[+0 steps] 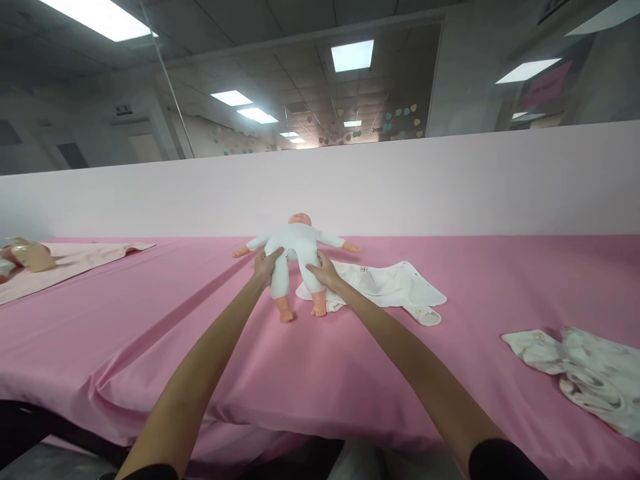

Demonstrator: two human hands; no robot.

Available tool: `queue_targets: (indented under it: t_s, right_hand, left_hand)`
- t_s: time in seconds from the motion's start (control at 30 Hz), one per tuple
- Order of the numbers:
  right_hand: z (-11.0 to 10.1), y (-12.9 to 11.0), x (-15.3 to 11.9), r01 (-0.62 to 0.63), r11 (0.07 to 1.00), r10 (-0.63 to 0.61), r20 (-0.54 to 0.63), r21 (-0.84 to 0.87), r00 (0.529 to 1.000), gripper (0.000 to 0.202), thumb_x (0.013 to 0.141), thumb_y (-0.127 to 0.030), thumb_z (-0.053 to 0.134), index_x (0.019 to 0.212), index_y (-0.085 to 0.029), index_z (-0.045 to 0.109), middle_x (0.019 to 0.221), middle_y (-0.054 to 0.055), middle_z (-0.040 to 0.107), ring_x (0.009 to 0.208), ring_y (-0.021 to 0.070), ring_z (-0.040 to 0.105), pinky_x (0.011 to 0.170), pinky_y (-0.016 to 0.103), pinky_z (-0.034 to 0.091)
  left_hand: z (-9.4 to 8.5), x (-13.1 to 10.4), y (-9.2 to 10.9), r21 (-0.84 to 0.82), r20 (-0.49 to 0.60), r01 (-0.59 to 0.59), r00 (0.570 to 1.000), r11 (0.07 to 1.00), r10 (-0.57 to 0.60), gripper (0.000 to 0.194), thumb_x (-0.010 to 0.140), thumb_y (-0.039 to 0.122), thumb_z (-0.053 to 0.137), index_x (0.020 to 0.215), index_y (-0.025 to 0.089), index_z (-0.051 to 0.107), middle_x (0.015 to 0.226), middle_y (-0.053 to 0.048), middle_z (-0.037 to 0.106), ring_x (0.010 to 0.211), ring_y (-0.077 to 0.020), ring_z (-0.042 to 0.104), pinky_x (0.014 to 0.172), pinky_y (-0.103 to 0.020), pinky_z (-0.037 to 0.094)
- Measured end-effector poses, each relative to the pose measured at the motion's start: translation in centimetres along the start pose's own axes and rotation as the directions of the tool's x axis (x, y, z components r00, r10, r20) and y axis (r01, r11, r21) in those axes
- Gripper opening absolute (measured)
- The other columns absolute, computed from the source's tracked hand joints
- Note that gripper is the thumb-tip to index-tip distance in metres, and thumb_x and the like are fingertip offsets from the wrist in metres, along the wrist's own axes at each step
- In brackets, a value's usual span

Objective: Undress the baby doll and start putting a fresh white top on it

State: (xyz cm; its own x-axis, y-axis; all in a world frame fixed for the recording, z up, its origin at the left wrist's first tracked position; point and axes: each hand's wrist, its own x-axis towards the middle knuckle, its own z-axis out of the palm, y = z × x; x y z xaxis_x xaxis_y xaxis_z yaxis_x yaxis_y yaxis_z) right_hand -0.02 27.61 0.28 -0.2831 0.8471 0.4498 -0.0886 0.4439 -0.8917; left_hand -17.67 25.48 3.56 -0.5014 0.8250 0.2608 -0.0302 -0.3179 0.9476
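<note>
A baby doll [295, 241] with a pale cloth body lies on its back, head toward the wall and arms spread wide. My left hand [267, 265] grips its thigh on the left side, and my right hand [326, 271] has hold of the other thigh. The doll's bare feet point toward me. Partly under the doll's leg and my right forearm, a white baby shirt [395, 285] is spread out, one sleeve folded toward me. My fingertips are partly hidden behind the doll's legs.
The pink sheet [175, 320] covers the table, with folds at its left front. A patterned folded baby garment [595, 380] lies at the right. Another doll [33, 255], partly cut off, rests on a light pink cloth [95, 257] at far left. Behind stands a white low wall [450, 187].
</note>
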Motion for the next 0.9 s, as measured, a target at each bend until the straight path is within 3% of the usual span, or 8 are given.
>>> queue_targets:
  t_s: [0.1,0.17,0.27,0.33,0.47,0.57,0.73,0.9]
  right_hand:
    - [-0.7,-1.1,-0.3,-0.045,0.979,0.048,-0.012,0.198,0.999,0.056,0.065,-0.028,0.07,0.116,-0.021,0.047,0.125,0.006,0.051,0.11,0.0204,0.051,0.092,0.035,0.044]
    - [-1.0,-1.9,-0.3,-0.122,0.911,0.126,0.016,0.393,0.992,0.051,0.068,-0.034,0.069,0.112,-0.018,0.049,0.122,0.009,0.053,0.105,0.0212,0.053,0.085,0.033,0.048]
    - [-1.7,-3.4,0.1,-0.205,0.769,0.169,0.116,0.606,0.979,0.046,0.078,-0.046,0.056,0.11,-0.013,0.051,0.108,0.01,0.061,0.098,0.0212,0.056,0.082,0.032,0.049]
    - [-2.7,-4.4,0.4,-0.211,0.729,0.168,0.128,0.651,0.977,0.051,0.083,-0.053,0.047,0.116,-0.014,0.05,0.1,0.008,0.064,0.095,0.021,0.057,0.082,0.032,0.049]
    - [-6.0,-5.5,0.4,-0.163,0.806,0.191,0.011,0.569,0.982,0.065,0.082,-0.066,0.034,0.121,-0.016,0.051,0.094,0.009,0.066,0.095,0.0234,0.058,0.081,0.034,0.049]
    - [-9.3,-5.4,-0.3,-0.114,0.858,0.194,-0.11,0.501,0.975,0.069,0.079,-0.067,0.035,0.125,-0.018,0.05,0.096,0.009,0.066,0.096,0.0249,0.059,0.08,0.035,0.05]
    - [-14.2,-5.3,-2.7,-0.228,0.92,0.313,-0.249,0.318,0.916,0.064,0.073,-0.067,0.048,0.119,-0.024,0.055,0.087,0.01,0.067,0.093,0.026,0.06,0.081,0.036,0.05]
    - [-17.3,-5.4,-5.5,-0.294,0.915,0.364,-0.254,0.276,0.896,0.059,0.077,-0.065,0.047,0.108,-0.017,0.062,0.079,0.016,0.065,0.09,0.0248,0.061,0.078,0.034,0.049]
  left_hand:
    - [1.4,-1.0,1.2,-0.008,0.023,-0.096,0.995,0.995,0.096,0.039,0.058,0.038,0.074,0.088,0.016,0.06,0.088,-0.007,0.065,0.075,-0.0178,0.06,0.065,-0.029,0.05]
    - [2.6,-1.8,2.2,-0.025,0.045,-0.178,0.983,0.984,0.179,0.037,0.059,0.039,0.072,0.086,0.016,0.06,0.085,-0.006,0.064,0.072,-0.0158,0.059,0.063,-0.027,0.049]
    - [4.4,-3.6,3.6,-0.078,0.095,-0.247,0.963,0.966,0.254,0.036,0.059,0.037,0.073,0.083,0.016,0.059,0.08,-0.004,0.063,0.067,-0.0136,0.057,0.06,-0.025,0.048]
    - [5.5,-5.1,4.5,-0.121,0.15,-0.241,0.954,0.963,0.258,0.036,0.058,0.036,0.073,0.084,0.015,0.059,0.078,-0.003,0.063,0.065,-0.0127,0.057,0.059,-0.024,0.048]
    - [7.1,-8.3,5.6,-0.163,0.275,-0.147,0.943,0.976,0.188,0.037,0.061,0.036,0.073,0.086,0.014,0.058,0.078,-0.003,0.063,0.064,-0.0127,0.057,0.059,-0.025,0.048]
    - [8.0,-10.3,5.6,-0.112,0.378,-0.123,0.912,0.986,0.157,0.038,0.064,0.039,0.071,0.089,0.014,0.059,0.083,-0.005,0.065,0.071,-0.0159,0.06,0.064,-0.028,0.05]
    - [9.7,-12.7,4.6,0.005,0.596,-0.148,0.795,0.989,0.116,0.048,0.069,0.04,0.068,0.109,0.017,0.055,0.107,-0.008,0.064,0.095,-0.0225,0.06,0.078,-0.032,0.05]
    - [11.6,-13.7,2.3,0.04,0.707,-0.141,0.703,0.989,0.072,0.048,0.077,0.044,0.059,0.117,0.018,0.051,0.115,-0.008,0.06,0.105,-0.0231,0.056,0.084,-0.032,0.048]
